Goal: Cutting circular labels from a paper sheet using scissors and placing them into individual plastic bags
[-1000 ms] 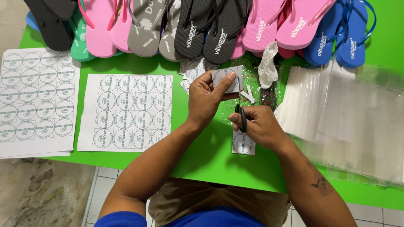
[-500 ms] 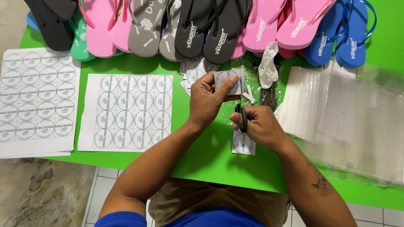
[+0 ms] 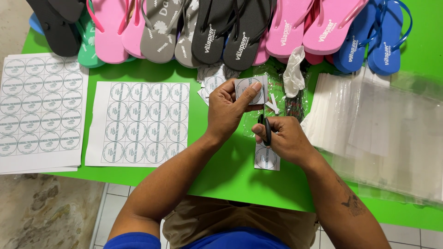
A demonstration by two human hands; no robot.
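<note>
My left hand (image 3: 228, 112) pinches a small paper piece with a round printed label (image 3: 249, 88), held just above the green table (image 3: 221, 175). My right hand (image 3: 286, 139) grips black-handled scissors (image 3: 266, 129), their blades pointing up toward that piece. A narrow white offcut (image 3: 272, 105) hangs beside the blades. Under my right hand lies a paper strip with round labels (image 3: 266, 158). A few cut labels (image 3: 213, 80) rest behind my left hand.
Two white sheets of round labels (image 3: 140, 123) (image 3: 39, 110) lie to the left. A row of flip-flops in black, grey, pink, green and blue (image 3: 217, 27) lines the far edge. Clear plastic bags (image 3: 383, 129) are stacked at right, beside a crumpled white bag (image 3: 294, 71).
My left hand has turned the label piece slightly and my right hand with the scissors has shifted a little; the sheets and sandals stay put.
</note>
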